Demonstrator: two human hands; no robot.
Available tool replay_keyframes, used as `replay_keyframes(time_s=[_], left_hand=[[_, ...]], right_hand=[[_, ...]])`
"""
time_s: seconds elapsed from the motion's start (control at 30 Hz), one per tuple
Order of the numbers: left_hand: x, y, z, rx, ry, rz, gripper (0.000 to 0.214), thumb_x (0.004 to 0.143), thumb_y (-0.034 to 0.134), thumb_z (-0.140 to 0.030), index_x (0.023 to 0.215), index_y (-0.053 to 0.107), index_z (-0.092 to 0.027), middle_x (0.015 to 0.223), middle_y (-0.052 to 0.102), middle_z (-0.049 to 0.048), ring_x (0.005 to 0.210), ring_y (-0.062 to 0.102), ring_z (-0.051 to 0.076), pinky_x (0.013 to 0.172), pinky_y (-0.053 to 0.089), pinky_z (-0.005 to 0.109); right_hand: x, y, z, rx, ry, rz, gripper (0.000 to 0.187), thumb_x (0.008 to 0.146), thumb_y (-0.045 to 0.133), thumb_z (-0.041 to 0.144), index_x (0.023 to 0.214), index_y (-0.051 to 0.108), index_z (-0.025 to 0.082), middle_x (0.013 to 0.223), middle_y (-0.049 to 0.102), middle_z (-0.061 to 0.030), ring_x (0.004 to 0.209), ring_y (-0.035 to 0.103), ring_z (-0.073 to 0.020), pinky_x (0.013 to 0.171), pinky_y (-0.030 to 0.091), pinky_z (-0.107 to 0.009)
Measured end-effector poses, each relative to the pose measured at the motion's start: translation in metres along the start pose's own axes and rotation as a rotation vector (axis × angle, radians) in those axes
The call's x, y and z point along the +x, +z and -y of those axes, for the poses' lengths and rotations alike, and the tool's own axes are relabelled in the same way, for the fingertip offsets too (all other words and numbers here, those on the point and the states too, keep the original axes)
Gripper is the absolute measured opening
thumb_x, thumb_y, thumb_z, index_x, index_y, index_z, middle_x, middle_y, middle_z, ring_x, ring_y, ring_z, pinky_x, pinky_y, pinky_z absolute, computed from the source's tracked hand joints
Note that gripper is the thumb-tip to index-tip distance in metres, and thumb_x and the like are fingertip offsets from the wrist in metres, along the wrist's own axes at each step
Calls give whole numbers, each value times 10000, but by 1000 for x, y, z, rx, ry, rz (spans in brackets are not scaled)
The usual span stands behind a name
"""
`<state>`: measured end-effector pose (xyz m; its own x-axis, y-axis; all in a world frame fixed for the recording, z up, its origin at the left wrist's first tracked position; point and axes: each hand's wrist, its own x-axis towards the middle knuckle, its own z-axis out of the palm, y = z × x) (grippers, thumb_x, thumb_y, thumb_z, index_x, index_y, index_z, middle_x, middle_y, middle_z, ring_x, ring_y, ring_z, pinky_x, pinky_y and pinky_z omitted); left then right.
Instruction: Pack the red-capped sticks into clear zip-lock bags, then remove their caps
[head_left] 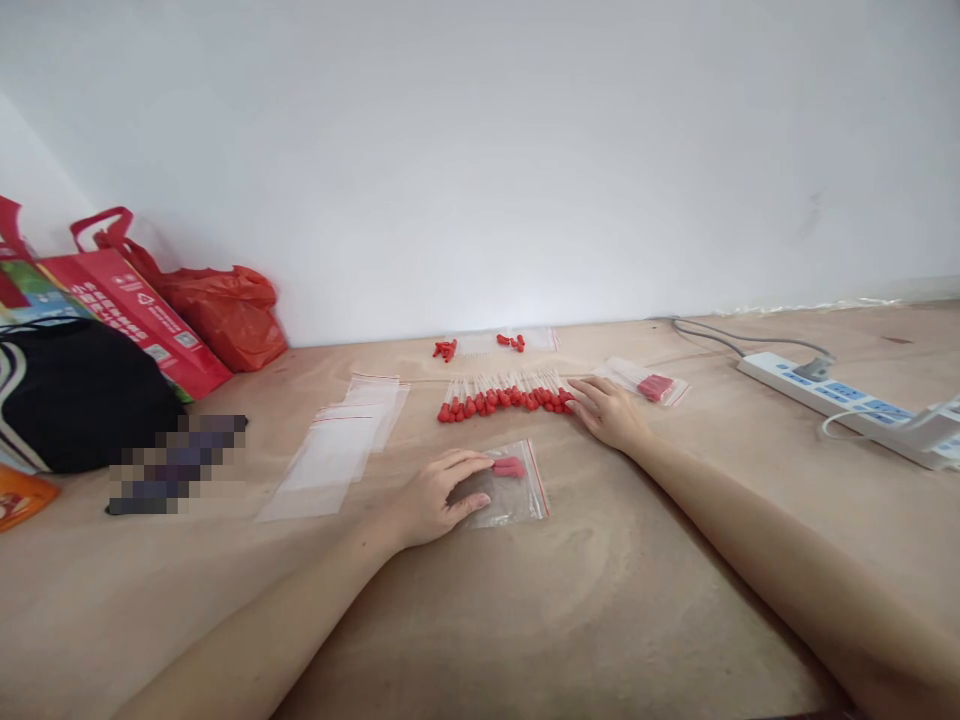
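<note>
My left hand [437, 495] rests on a small clear zip bag [517, 490] with a red seal strip. Its thumb and fingers hold the bag's mouth, and a few red-tipped pieces lie inside. My right hand [611, 410] lies palm down with fingers spread. Its fingertips touch the right end of a row of several red-tipped clear droppers [502, 395] on the wooden table [525, 620].
A stack of flat zip bags [337, 450] lies left of my left hand. A filled bag [649, 385] sits right of the row, and more red pieces [480, 345] lie near the wall. A white power strip [847, 400] is at right. Red bags [150, 300] and a black bag [75, 390] are at left.
</note>
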<state>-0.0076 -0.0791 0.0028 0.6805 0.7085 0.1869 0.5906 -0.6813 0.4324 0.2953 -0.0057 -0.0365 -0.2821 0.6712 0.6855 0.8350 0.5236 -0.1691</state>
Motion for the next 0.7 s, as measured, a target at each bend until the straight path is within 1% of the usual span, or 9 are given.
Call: replay_keyframes(time_s=[0.1, 0.17, 0.23, 0.33, 0.43, 0.57, 0.63, 0.7], left_hand=[[0, 0, 0, -1, -13, 3, 364, 833, 476, -349, 1183, 472, -251, 1208, 525, 31, 1115, 474, 179, 964, 372, 347], [-1, 1, 0, 5, -17, 9, 372, 834, 470, -358, 1193, 462, -256, 1204, 529, 25, 1110, 479, 175, 961, 377, 338], [-2, 2, 1, 21, -33, 11, 392, 836, 461, -375, 1208, 450, -254, 1218, 517, 30, 1119, 474, 179, 962, 378, 340], [-3, 3, 2, 57, -90, 6, 440, 828, 458, -407, 1228, 437, -227, 1295, 445, 57, 1170, 431, 206, 983, 360, 366], [-3, 4, 2, 76, -132, 32, 479, 823, 450, -434, 1238, 435, -195, 1334, 398, 78, 1202, 398, 217, 1004, 338, 375], [-2, 2, 0, 75, -155, 84, 515, 834, 413, -462, 1267, 406, -185, 1342, 391, 78, 1217, 382, 210, 1018, 321, 371], [-2, 1, -2, 71, -150, 110, 514, 845, 388, -464, 1282, 387, -192, 1350, 381, 71, 1229, 366, 206, 1022, 315, 373], [-1, 0, -5, 74, -129, 136, 516, 853, 369, -465, 1291, 374, -191, 1359, 368, 71, 1246, 340, 205, 1032, 299, 381]], right_hand=[[-3, -7, 14, 125, 63, -69, 210, 817, 450, 290, 919, 603, 188, 846, 613, -82, 807, 559, -189, 721, 453, -326], [-8, -12, 30, 246, 83, -20, 140, 786, 497, 278, 774, 608, 193, 719, 597, -47, 705, 543, -160, 663, 444, -297], [-14, -16, 48, 364, 79, 88, 114, 748, 549, 275, 683, 598, 196, 631, 570, -17, 645, 523, -140, 621, 427, -274], [-21, -21, 72, 469, 80, 230, 83, 720, 589, 274, 713, 630, 202, 611, 559, 0, 629, 506, -127, 622, 409, -264], [-21, -22, 88, 471, 72, 331, 112, 738, 574, 263, 796, 657, 213, 611, 547, 4, 630, 487, -125, 637, 388, -266], [-14, -18, 101, 456, 91, 406, 160, 736, 590, 321, 823, 653, 202, 627, 538, 3, 644, 481, -128, 656, 372, -272], [-10, -14, 105, 459, 97, 430, 189, 714, 613, 362, 794, 646, 194, 634, 536, 2, 654, 480, -130, 653, 367, -267], [-8, -12, 109, 459, 95, 445, 192, 690, 636, 370, 725, 631, 181, 652, 539, -3, 665, 479, -130, 652, 365, -262]])
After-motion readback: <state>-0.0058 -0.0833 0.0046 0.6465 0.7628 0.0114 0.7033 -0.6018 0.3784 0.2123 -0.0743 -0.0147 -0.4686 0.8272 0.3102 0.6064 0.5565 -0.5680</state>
